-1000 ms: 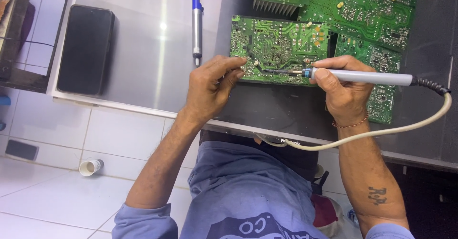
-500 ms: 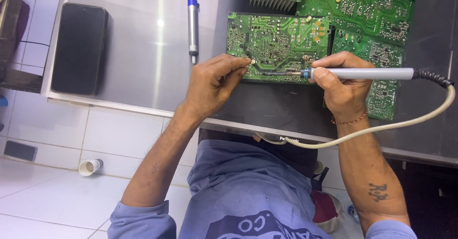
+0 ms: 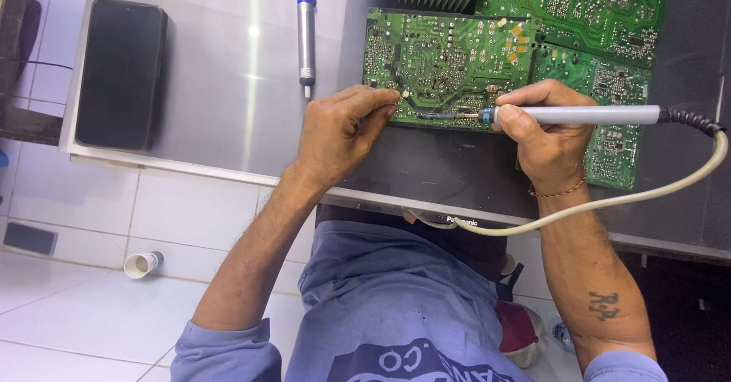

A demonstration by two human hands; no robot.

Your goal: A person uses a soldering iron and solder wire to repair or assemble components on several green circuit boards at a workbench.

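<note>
The right hand (image 3: 544,134) is closed around a grey-handled soldering iron (image 3: 571,115), its dark tip lying on the near edge of a green rectangular circuit board (image 3: 449,62) on the desk (image 3: 213,85). The left hand (image 3: 339,131) pinches its fingertips (image 3: 388,99) against that board's near left corner; whether anything sits between them cannot be told. A larger green circuit board (image 3: 594,16) lies just behind. A blue-and-silver pen-shaped tool (image 3: 305,24) and a black rectangular phone (image 3: 122,73) rest to the left. A white paper cup (image 3: 142,263) lies on the tiled floor (image 3: 68,329).
</note>
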